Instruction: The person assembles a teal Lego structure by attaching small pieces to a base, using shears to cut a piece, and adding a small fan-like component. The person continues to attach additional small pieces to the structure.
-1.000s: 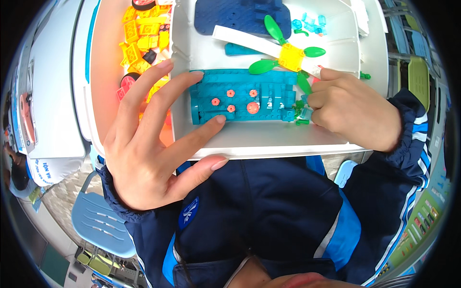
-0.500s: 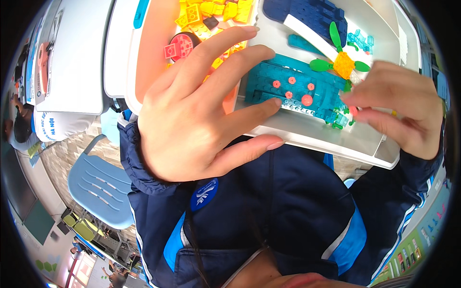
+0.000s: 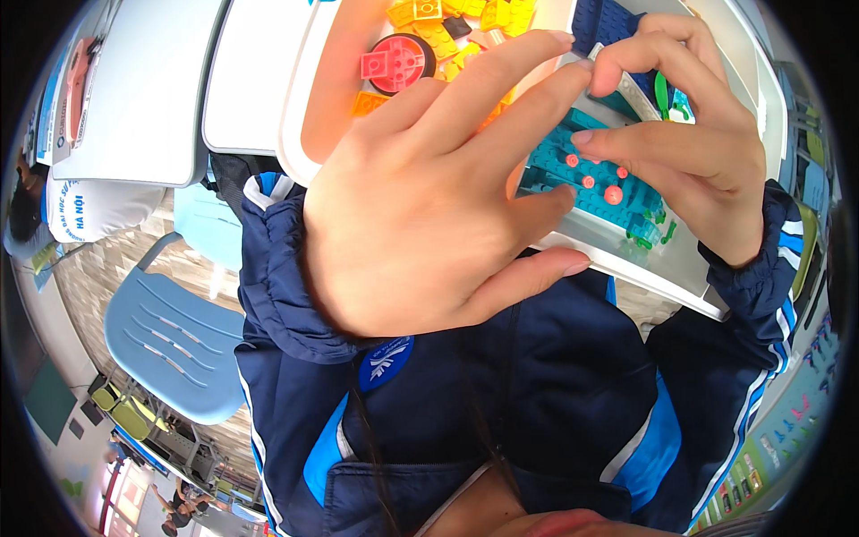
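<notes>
Over the two-part brick box my left hand [image 3: 438, 183] is open, its fingers spread. Its fingertips reach across the divider to the left edge of a translucent teal brick plate [image 3: 640, 215]. My right hand [image 3: 702, 143] hovers above that plate with thumb and index finger apart, and nothing shows between them. Small round pink pieces [image 3: 613, 194] dot the plate, one partly behind the right thumb. Small green pieces [image 3: 669, 233] sit at its right end. A green propeller blade [image 3: 661, 91] shows behind the right hand, which hides the rest of it.
The box's orange-tinted compartment [image 3: 313, 134] holds yellow bricks [image 3: 438, 40] and a pink-hubbed wheel [image 3: 398, 64]. Dark blue plates [image 3: 604, 22] lie in the far part of the other side. A white table [image 3: 134, 98] and a blue chair [image 3: 170, 349] are at left.
The box appears farther right in view. My right hand has moved from the plate's right end up and left over it, its pinch opening; the small pink piece it held no longer shows there.
</notes>
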A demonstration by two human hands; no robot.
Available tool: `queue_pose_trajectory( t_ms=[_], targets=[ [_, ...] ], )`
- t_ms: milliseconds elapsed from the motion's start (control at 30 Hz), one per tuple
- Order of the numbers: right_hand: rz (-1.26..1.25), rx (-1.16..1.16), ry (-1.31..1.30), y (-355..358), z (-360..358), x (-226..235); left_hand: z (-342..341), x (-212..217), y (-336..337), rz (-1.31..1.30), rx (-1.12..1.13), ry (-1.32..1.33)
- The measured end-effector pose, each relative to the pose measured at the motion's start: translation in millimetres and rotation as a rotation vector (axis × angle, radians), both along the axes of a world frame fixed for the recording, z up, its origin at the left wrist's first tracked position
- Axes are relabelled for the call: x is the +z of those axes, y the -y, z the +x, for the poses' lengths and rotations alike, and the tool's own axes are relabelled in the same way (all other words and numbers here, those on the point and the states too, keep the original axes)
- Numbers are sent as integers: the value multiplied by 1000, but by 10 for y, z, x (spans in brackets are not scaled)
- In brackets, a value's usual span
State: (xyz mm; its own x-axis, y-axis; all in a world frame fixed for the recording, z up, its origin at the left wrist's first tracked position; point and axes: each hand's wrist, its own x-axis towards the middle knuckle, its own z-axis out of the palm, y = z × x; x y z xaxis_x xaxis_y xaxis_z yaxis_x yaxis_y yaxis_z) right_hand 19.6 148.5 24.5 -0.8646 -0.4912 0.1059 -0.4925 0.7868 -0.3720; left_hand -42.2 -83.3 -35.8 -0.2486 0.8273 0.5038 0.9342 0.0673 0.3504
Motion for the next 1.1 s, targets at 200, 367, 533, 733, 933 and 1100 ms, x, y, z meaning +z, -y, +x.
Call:
queue_pose_trajectory(
  t_ms=[200,367,533,733,933,1100],
  targets=[
    [64,-119,2,100,39,-51,-11,-104,-9,63,36,-71],
    [68,-97,30,59,4,-94,-14,-84,-16,51,49,-51],
    [56,-43,40,-30,-6,-108,33,0,-27,6,44,-24],
    [-100,-260,163,255,-74,-81,-2,137,-65,-133,34,42],
    [-36,103,118,-102,-86,-164,-14,290,-103,-254,7,50],
    [-14,165,7,-223,-48,109,29,306,-66,-307,32,80]
  ],
)
